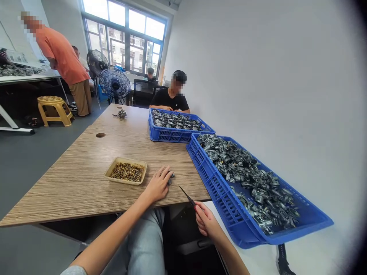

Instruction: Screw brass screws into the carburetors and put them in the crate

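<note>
Wood-grain table (83, 168) with tray (123, 181), metal part (172, 175) (plus crates (169, 136))

Slim dark tool (187, 195), small grey metal part (169, 181)
I grip the tool in my right hand (208, 221), red showing at its handle, thin shaft pointing forward and leftward near the part, which lies on the counter (71, 179), mostly hidden under my left hand (159, 184).

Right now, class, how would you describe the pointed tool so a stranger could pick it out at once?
Find the nearer blue crate, on the right, heaped with grey metal parts. Just left of it, the right hand holds a slim pointed tool. Its straight dark shaft, with red at the grip, sets it apart from those chunky parts.
</note>
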{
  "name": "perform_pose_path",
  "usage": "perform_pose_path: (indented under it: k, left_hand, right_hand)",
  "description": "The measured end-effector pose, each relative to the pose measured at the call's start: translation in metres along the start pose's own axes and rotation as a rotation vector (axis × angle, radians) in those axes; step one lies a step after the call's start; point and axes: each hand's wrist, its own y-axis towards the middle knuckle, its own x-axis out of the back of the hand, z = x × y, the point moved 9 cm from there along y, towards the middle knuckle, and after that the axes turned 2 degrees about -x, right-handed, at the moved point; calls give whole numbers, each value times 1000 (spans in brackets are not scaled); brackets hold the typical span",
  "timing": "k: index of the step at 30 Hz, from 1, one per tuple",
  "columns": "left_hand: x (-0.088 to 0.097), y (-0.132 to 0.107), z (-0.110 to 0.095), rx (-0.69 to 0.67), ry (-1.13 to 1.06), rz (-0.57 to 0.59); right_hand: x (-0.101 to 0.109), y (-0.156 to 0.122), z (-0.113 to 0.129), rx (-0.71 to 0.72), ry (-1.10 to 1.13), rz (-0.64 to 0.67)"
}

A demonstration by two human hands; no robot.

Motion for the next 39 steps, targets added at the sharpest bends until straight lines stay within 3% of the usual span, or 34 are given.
perform_pose_path:
  k: [10, 21, 33, 39]
  left_hand:
    - [0, -6, 6, 81, -87, -108]
    - [-2, -8, 15, 113, -183, -115]
    - [-1, -8, 16, 116, -217, -123]
    - [0, -8, 16, 112, -238, -125]
  right_hand:
    - [-23, -6, 13, 12, 177, 49]
    - [-40, 7, 12, -1, 266, 28]
    - [-34, 12, 11, 14, 226, 0]
    - [-24, 19, 8, 106, 112, -47]
